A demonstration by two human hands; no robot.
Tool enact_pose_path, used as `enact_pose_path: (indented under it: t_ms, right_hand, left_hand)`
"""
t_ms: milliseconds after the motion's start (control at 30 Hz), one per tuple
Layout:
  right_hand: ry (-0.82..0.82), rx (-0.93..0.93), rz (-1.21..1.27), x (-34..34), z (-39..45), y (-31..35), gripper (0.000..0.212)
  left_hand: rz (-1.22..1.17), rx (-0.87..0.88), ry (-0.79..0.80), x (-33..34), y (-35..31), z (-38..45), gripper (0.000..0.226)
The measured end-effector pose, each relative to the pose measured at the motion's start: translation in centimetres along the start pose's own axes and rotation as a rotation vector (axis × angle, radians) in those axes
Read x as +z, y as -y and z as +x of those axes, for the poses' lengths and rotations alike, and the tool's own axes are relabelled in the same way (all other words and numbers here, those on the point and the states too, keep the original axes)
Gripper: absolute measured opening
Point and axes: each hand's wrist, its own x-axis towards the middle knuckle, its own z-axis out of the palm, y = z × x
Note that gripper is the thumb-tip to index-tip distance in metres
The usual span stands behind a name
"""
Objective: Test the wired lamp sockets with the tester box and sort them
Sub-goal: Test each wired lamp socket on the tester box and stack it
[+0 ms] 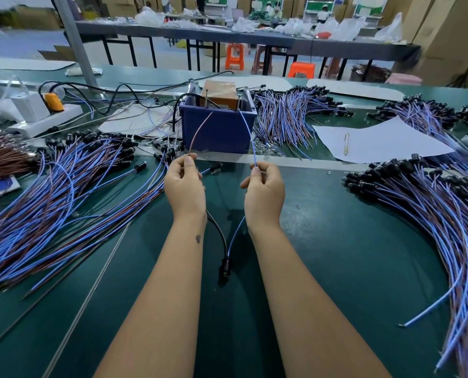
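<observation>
Pinching brown lead (198,132) w/ left hand (184,184) and blue lead (247,132) w/ right hand (264,186), tips aimed 12 o'clock at tester box (218,129) pins (prob. to make contact), socket (224,268) dangling at 6 o'clock btwn wrists.

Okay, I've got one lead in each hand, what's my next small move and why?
Probably lift both tips onto the two pins of the tester box: left hand pinches the brown wire, right hand the blue wire, both ends just short of them.
</observation>
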Motion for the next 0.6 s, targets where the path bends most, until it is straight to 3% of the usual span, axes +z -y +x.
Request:
enact_pose_path:
  t_ms: [600]
  right_hand:
    - [0.066,-0.008,-0.034,-0.06,0.07,-0.15,0.014]
  left_hand:
    - [-0.033,0.032,-0.022,0.21,-0.14,0.58,0.02]
